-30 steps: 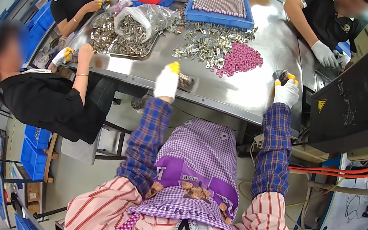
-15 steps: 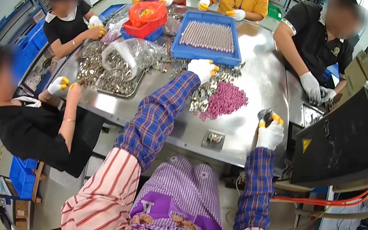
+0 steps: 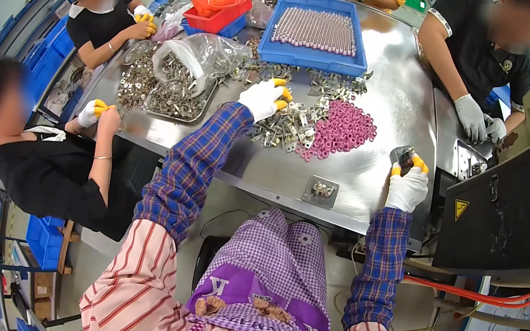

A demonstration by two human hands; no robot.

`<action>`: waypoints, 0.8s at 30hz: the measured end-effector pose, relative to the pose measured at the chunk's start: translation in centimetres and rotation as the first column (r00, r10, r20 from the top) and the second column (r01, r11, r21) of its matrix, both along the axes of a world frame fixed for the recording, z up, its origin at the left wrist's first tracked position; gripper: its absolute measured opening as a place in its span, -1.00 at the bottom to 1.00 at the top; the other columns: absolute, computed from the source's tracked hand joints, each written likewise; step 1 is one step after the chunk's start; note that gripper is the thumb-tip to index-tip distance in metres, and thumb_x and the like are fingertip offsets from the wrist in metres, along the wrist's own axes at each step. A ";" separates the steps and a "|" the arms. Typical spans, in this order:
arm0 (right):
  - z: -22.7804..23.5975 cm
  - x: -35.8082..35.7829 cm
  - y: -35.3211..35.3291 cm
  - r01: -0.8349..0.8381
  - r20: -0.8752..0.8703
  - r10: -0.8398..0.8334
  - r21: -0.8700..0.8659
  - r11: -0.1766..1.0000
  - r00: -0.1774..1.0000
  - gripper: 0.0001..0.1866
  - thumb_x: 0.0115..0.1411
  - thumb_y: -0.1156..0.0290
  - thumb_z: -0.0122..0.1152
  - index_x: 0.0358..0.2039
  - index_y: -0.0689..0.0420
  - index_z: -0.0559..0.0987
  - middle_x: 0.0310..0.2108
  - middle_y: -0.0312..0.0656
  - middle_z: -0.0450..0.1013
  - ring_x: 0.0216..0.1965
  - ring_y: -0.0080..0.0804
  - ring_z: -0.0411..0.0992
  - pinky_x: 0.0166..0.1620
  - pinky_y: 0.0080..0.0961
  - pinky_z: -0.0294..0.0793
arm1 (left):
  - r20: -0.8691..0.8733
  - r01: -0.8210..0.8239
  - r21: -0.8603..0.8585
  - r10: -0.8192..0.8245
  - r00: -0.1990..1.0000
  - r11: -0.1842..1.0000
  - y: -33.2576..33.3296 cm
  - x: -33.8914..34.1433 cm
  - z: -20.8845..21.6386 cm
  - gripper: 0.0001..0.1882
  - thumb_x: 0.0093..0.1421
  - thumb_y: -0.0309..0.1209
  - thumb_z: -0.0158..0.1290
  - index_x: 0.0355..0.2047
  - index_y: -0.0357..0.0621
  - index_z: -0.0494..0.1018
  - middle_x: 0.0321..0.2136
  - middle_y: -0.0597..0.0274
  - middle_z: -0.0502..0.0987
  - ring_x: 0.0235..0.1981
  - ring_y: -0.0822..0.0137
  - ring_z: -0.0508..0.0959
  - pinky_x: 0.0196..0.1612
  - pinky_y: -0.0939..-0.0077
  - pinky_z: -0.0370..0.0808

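My left hand, in a white glove with yellow fingertips, hovers at the left side of a heap of small silver metal clips. Its fingers are bent with the tips apart, and nothing shows between them. Against that heap lies a pile of small pink rings. On the right, my right hand, gloved the same way, is closed around a dark, rounded object; its kind cannot be made out. Near the table's front edge sits a small square metal plate with a silver piece on it.
A blue tray of pink-and-silver parts in rows stands at the far side. Left are a metal tray of clips, a plastic bag and a red bin. A black machine cover rises at right. Several co-workers surround the table.
My left hand has moved left and nearer across the clips, away from the blue tray. My right hand keeps hold of the dark object. The whole view has shifted slightly.
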State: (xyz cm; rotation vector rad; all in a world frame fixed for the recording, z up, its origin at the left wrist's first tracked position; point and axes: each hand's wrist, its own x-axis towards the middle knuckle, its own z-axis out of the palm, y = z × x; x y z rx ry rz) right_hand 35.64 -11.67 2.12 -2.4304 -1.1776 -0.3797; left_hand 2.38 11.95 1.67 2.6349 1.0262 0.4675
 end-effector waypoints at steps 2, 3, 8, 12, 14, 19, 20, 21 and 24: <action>0.3 -0.1 -0.1 0.009 0.002 -0.009 -0.018 1.000 1.000 -0.51 0.00 0.22 0.26 -0.02 -0.03 0.43 -0.13 -0.19 0.39 -0.29 -0.25 0.44 -0.18 -0.42 0.48 | 0.041 0.022 -0.028 -0.021 0.999 0.999 -0.8 -1.4 0.4 -0.67 0.14 -0.27 -0.04 -0.08 0.01 0.46 0.07 0.12 0.36 0.06 0.11 0.38 0.12 0.36 0.31; 0.2 0.0 -0.2 0.023 0.006 -0.022 -0.035 0.999 1.000 -0.51 0.02 0.20 0.25 -0.01 -0.03 0.43 -0.13 -0.18 0.39 -0.29 -0.25 0.44 -0.18 -0.41 0.48 | 0.073 -0.025 -0.005 0.026 0.997 1.000 -1.5 -1.8 1.0 -0.66 0.14 -0.26 -0.04 -0.06 0.04 0.46 0.09 0.15 0.35 0.06 0.12 0.38 0.12 0.35 0.31; 0.1 -0.2 0.1 0.061 0.010 -0.061 -0.121 0.991 0.998 -0.52 0.06 0.13 0.21 0.00 -0.03 0.42 -0.13 -0.17 0.39 -0.29 -0.23 0.45 -0.18 -0.40 0.48 | 0.171 -0.252 0.049 0.241 0.955 0.966 -6.4 -7.3 3.2 -0.60 0.16 -0.20 -0.04 0.02 0.10 0.42 0.17 0.21 0.28 0.07 0.15 0.39 0.13 0.32 0.30; 0.2 0.3 0.3 0.130 0.005 -0.132 -0.239 0.962 0.991 -0.53 0.09 0.08 0.18 0.00 -0.03 0.42 -0.14 -0.15 0.39 -0.30 -0.22 0.45 -0.19 -0.39 0.49 | 0.183 -0.416 0.005 0.409 0.894 0.909 -10.4 -11.0 2.8 -0.48 0.17 -0.15 -0.04 0.14 0.04 0.31 0.22 0.14 0.21 0.09 0.10 0.38 0.15 0.33 0.28; 0.2 0.6 0.1 0.107 -0.014 -0.112 -0.190 0.976 0.994 -0.53 0.08 0.06 0.17 -0.04 0.00 0.44 -0.16 -0.14 0.39 -0.28 -0.18 0.46 -0.19 -0.35 0.49 | 0.082 -0.591 -0.049 0.593 0.801 0.805 -13.1 -9.8 1.7 -0.39 0.16 -0.08 -0.02 0.19 0.01 0.23 0.24 0.05 0.16 0.13 0.05 0.32 0.19 0.27 0.23; 0.3 -0.1 0.0 0.082 -0.052 -0.092 -0.181 0.980 0.994 -0.53 0.08 0.06 0.16 -0.05 0.02 0.44 -0.16 -0.13 0.39 -0.27 -0.18 0.45 -0.18 -0.34 0.48 | -0.045 -0.741 0.074 0.745 0.666 0.667 -16.3 -4.6 -1.1 -0.23 0.13 -0.01 0.02 0.25 -0.13 0.11 0.26 -0.12 0.08 0.20 -0.05 0.21 0.22 0.17 0.16; 0.6 0.0 0.0 0.085 -0.062 -0.100 -0.202 0.976 0.993 -0.53 0.09 0.07 0.16 -0.04 0.01 0.43 -0.15 -0.13 0.39 -0.27 -0.19 0.45 -0.18 -0.36 0.48 | -0.054 -0.730 0.151 0.743 0.668 0.667 -16.4 -3.2 -1.6 -0.20 0.12 -0.01 0.03 0.25 -0.19 0.08 0.26 -0.16 0.07 0.22 -0.08 0.18 0.22 0.15 0.15; 0.8 0.2 0.0 0.090 -0.071 -0.109 -0.224 0.970 0.992 -0.54 0.09 0.07 0.15 -0.03 -0.01 0.43 -0.14 -0.13 0.38 -0.27 -0.20 0.45 -0.18 -0.37 0.48 | -0.064 -0.713 0.227 0.740 0.669 0.664 -16.4 -2.3 -2.1 -0.17 0.11 -0.01 0.04 0.26 -0.25 0.06 0.25 -0.20 0.06 0.23 -0.11 0.16 0.22 0.14 0.14; 1.0 -0.2 0.4 0.100 -0.069 -0.120 -0.238 0.966 0.990 -0.54 0.09 0.07 0.15 -0.03 0.00 0.44 -0.14 -0.13 0.38 -0.26 -0.20 0.45 -0.17 -0.36 0.47 | -0.081 -0.695 0.209 0.720 0.689 0.689 -14.1 -2.4 -2.5 -0.14 0.09 0.06 0.03 0.29 -0.12 0.02 0.27 -0.19 0.03 0.26 -0.08 0.09 0.24 0.07 0.06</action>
